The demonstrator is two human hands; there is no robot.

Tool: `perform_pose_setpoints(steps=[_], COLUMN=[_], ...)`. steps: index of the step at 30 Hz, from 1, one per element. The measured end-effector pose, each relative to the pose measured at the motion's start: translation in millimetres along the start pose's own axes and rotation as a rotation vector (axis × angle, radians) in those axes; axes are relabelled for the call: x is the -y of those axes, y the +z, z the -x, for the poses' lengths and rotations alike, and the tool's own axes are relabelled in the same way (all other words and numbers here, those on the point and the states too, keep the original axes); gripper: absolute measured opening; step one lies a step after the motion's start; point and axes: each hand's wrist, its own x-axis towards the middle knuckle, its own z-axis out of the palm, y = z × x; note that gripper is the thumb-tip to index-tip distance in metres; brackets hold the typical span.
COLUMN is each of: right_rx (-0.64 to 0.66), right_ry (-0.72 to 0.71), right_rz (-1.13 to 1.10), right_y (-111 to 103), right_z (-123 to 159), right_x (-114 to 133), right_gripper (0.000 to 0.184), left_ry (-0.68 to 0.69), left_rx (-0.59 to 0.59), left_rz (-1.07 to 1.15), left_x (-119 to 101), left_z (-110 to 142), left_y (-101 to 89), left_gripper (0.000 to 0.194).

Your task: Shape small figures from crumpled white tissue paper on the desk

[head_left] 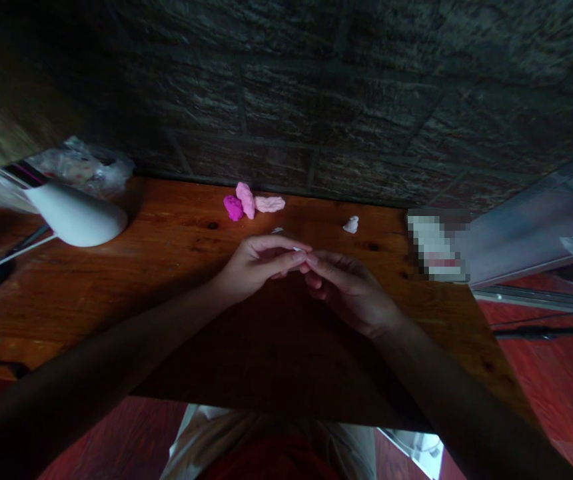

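Over the middle of the wooden table [176, 227], my left hand [259, 263] and my right hand [349, 287] meet at the fingertips. A tiny white piece of modelling clay [296, 249] shows between the pinched fingers, mostly covered by them. Just beyond my left hand lies another small white bit [277, 230], partly hidden by the knuckles. Farther back sit a magenta clay lump [233, 208], an upright pink lump [245, 200] and a paler pink one [270, 204], close together. A white clay lump [351, 225] rests apart on the right.
A dark stone-block wall [276, 113] borders the table's back. On the left are a white cone-shaped object [79, 213] with a cable, and crumpled clear plastic [86, 163]. A blurred-out pale item [436, 247] lies at the right, beside a translucent panel [531, 213].
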Motion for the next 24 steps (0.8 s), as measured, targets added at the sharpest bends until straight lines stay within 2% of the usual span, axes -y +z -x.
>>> perform_pose_setpoints(steps=[6,9,14,19,24], right_rx=[-0.081,-0.087,-0.046,-0.053,-0.067], right_ry=[-0.035,-0.075,-0.077,-0.065,-0.037], right_rz=[0.092,0.139,0.15,0.136,0.11], right_y=[-3.5,-3.7,-1.3,-1.6,-1.5], right_z=[-1.4,-1.7,-1.8,-1.0,-0.3], right_x=[-0.3,-2.4,-4.9,-3.3,-2.3], right_gripper=[0.031,0.028,0.025,0.028,0.026], left_ry=[-0.019,-0.033,-0.127,-0.045,-0.027], left_rx=[-0.072,-0.062,-0.078,-0.038,-0.092], left_rz=[0.176,0.152,0.082,0.09,0.126], left_x=[1.0,-0.8,-4.3,-3.2,-0.7], left_z=[-6.2,-6.6,-2.0,-1.9,-5.1], left_y=[-5.5,-4.9,0.0,-0.9,-3.4], left_gripper=[0.031,0.036,0.031,0.026,0.027])
